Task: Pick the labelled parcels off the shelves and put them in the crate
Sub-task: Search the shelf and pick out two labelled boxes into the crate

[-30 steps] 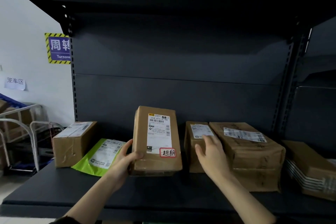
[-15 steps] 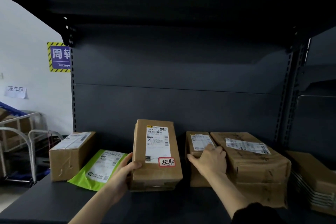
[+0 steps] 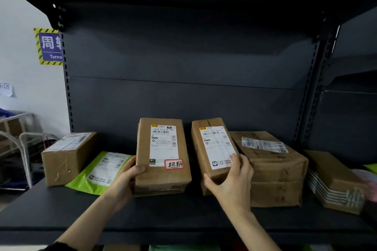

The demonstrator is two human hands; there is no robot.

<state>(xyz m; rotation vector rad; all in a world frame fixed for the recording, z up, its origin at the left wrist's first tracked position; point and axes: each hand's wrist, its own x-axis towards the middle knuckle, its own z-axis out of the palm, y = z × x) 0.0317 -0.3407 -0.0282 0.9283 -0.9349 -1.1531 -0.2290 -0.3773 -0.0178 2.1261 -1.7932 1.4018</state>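
Note:
On the dark shelf [image 3: 183, 216] a brown parcel with a red-edged handwritten sticker [image 3: 163, 155] is tipped up on its near end. My left hand [image 3: 124, 181] grips its lower left edge, thumb on the front. Right of it, a narrower brown parcel with a white label [image 3: 214, 149] is also tilted up; my right hand [image 3: 232, 183] holds its lower right corner, thumb under the near end and fingers along its right side. No crate is in view.
A big taped box [image 3: 273, 167] sits against the narrow parcel's right side. Further right lies a flat box [image 3: 330, 181]. At the left are a green mailer bag [image 3: 102, 171] and a brown box [image 3: 67, 155]. A metal cart [image 3: 18, 142] stands beyond the shelf's left end.
My right hand went from resting on the narrow parcel to gripping it and tilting it up, label toward me. The left hand keeps its grip on the stickered parcel.

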